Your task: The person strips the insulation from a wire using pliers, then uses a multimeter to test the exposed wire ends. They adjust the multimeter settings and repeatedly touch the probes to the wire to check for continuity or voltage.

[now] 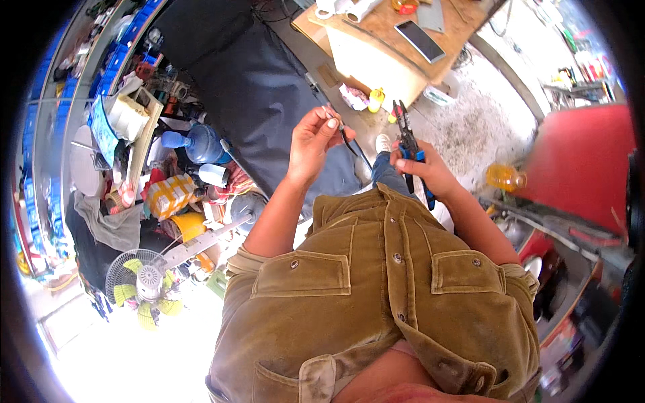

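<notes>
My left hand is closed, pinching the end of a thin dark cable between thumb and fingers, with the cable trailing down toward the right. My right hand grips pliers with black and blue handles, their jaws pointing up and away from me. The pliers are to the right of the cable, apart from my left hand. Below both hands are my olive jacket and one leg in jeans.
A wooden table with a phone stands ahead, beside a black-covered surface. Cluttered shelves, a water jug and a fan are at left. A red panel and yellow bottle are at right.
</notes>
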{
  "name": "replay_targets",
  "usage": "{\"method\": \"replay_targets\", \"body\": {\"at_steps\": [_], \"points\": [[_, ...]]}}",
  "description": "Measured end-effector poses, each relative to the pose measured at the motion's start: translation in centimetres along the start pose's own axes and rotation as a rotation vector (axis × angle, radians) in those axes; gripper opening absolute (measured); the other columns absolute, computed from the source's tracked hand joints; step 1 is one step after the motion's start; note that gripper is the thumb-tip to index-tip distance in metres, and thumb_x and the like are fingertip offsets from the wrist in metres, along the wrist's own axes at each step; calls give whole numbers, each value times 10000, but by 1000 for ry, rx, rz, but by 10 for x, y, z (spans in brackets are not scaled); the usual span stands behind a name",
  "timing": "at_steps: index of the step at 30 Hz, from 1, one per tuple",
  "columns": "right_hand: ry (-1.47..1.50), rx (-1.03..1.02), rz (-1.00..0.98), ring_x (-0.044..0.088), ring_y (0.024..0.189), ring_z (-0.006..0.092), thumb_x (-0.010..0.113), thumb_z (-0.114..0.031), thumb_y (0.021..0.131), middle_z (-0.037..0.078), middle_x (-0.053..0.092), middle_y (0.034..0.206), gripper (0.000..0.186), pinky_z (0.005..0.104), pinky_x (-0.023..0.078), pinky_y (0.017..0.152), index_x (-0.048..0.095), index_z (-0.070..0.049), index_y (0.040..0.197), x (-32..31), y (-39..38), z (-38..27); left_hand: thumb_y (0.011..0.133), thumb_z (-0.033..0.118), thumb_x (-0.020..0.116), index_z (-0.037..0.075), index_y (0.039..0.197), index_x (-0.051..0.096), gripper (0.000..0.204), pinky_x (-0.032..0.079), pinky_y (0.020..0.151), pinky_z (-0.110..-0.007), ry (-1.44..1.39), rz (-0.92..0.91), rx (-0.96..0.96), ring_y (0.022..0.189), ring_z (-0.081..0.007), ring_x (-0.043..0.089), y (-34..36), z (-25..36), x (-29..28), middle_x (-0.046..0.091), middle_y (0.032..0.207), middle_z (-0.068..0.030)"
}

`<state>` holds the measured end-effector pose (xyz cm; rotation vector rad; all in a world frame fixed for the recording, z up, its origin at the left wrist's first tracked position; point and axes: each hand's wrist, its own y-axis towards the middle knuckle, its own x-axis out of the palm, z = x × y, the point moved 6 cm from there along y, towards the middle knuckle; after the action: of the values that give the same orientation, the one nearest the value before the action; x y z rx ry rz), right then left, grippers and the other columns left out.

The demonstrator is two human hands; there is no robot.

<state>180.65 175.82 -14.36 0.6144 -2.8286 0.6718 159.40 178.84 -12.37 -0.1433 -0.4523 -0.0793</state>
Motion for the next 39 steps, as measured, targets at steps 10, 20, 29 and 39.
{"method": "replay_targets", "body": {"at_steps": [10, 20, 29, 39], "points": [[-172, -57, -198, 550, 817, 88, 681, -81, 774, 40, 581, 942, 434, 244, 457, 732, 470, 0, 1145, -90, 150, -100, 925, 110, 530, 46, 917, 545, 66, 522, 679, -316, -3, 263, -77, 675, -142, 577, 139, 2, 6, 571, 843, -52], [-60, -74, -356, 552, 824, 83, 639, -43, 828, 58, 614, 986, 374, 241, 465, 730, 463, -30, 1157, -97, 210, -128, 923, 39, 523, 2, 1001, 536, 87, 490, 770, -289, 181, 173, 71, 841, -172, 639, 176, 30, 57, 632, 915, -95], [-103, -15, -340, 549, 847, 95, 678, -121, 800, 39, 584, 958, 448, 248, 450, 746, 457, -11, 1174, -135, 229, -145, 926, 92, 524, 17, 962, 532, 83, 512, 797, -356, 93, 346, 250, 775, -192, 614, 188, 54, 12, 562, 934, -93], [-64, -110, -108, 523, 879, 113, 688, -262, 770, 37, 566, 962, 479, 263, 419, 777, 494, -15, 1132, -186, 271, -154, 928, 103, 526, 36, 949, 522, 71, 507, 739, -349, 68, 302, 220, 721, -174, 580, 266, 70, -14, 547, 874, -78]]}}
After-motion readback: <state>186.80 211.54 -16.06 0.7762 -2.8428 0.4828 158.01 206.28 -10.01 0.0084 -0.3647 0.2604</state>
